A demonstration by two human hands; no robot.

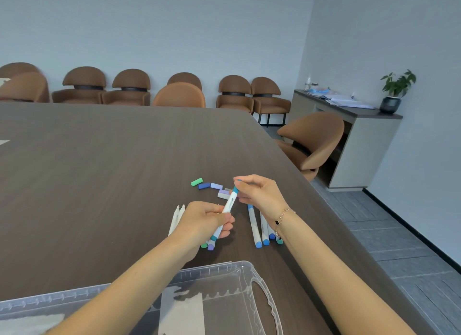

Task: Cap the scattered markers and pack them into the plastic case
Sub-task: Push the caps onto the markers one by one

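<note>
My left hand [207,221] grips the lower barrel of a white marker [228,203] that tilts up to the right. My right hand [259,191] pinches a teal cap [235,188] at that marker's upper end. Loose caps lie just beyond: green [196,182], dark blue [204,185], lilac [216,185], and white [223,195]. Two uncapped markers [177,216] lie left of my left hand. Several blue-ended markers [254,226] lie under my right wrist, and more poke out below my left hand [210,246]. The clear plastic case [249,279] stands open at the near edge.
The dark wooden table [99,172] curves away on the right, with a brown chair [311,145] tucked against that edge. More brown chairs line the far wall. A sideboard with papers and a potted plant [396,90] stands at the right wall.
</note>
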